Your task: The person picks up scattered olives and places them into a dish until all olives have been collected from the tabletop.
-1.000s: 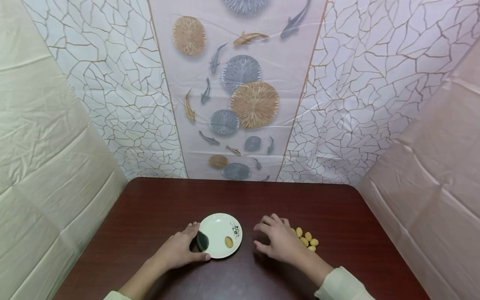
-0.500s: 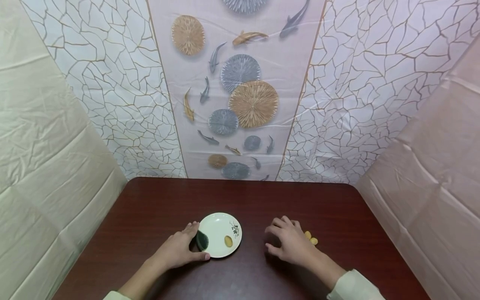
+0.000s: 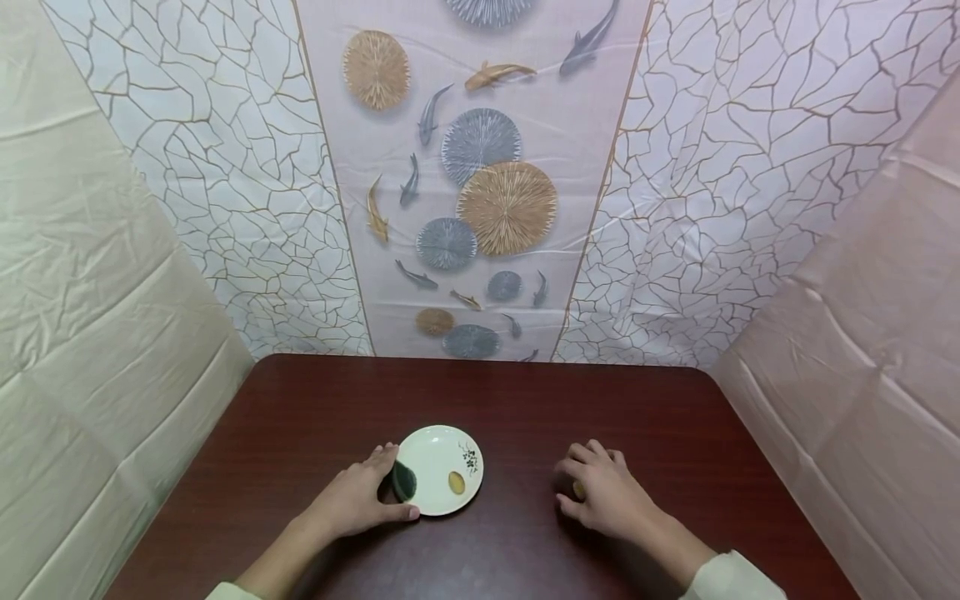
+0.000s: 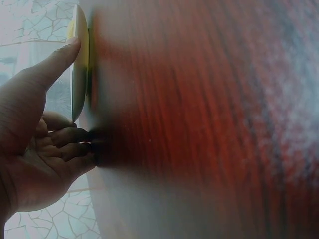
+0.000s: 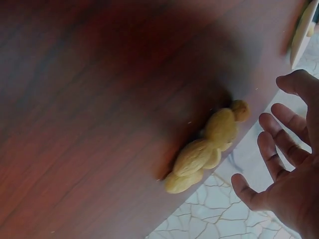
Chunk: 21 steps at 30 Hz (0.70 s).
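Observation:
A small white plate (image 3: pixel 431 454) with a dark floral print lies on the table. It has a dark green patch (image 3: pixel 406 482) on its left side, printed or separate I cannot tell. One oval yellow fruit (image 3: pixel 457 482) lies on it. My left hand (image 3: pixel 352 497) holds the plate's left edge, thumb (image 4: pixel 59 60) on the rim and fingers curled by the far side. At the right, my right hand (image 3: pixel 603 492) hovers over a cluster of yellow fruits (image 5: pixel 197 154), fingers spread and apart from them in the right wrist view. It hides most of them in the head view.
A dark red wooden table (image 3: pixel 480 400) carries everything. Patterned cloth (image 3: pixel 510 208) hangs behind its far edge. Pale cloth walls stand at the left (image 3: pixel 112 375) and right (image 3: pixel 847 375).
My right hand has moved right, over the yellow fruits, covering those seen earlier beside it. My left hand, the plate and the fruit on it have stayed put.

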Available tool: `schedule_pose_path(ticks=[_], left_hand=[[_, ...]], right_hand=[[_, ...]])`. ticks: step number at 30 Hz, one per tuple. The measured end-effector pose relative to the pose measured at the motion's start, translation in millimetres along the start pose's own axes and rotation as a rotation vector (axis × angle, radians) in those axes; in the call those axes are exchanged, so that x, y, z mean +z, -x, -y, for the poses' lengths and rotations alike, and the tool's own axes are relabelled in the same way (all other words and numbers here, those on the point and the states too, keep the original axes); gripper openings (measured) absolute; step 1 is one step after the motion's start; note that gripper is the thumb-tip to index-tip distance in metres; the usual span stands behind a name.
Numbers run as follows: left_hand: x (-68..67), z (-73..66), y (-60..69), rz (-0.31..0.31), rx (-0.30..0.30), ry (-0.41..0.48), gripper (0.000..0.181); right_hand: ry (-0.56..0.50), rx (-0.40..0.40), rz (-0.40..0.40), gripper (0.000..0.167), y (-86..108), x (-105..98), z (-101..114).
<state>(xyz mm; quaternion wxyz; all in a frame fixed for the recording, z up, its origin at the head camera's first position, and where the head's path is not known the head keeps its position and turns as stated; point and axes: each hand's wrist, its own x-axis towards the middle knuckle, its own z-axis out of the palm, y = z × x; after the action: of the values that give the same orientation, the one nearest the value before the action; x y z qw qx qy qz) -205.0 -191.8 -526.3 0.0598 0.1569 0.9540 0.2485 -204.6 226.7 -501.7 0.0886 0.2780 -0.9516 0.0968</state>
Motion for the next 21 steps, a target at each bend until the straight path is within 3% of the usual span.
schedule_pose_path(ticks=[21], left_hand=[[-0.5,-0.3,0.9,-0.004,0.003,0.004,0.122]], right_hand=[[0.003,0.034,0.052,0.020,9.1,5,-14]])
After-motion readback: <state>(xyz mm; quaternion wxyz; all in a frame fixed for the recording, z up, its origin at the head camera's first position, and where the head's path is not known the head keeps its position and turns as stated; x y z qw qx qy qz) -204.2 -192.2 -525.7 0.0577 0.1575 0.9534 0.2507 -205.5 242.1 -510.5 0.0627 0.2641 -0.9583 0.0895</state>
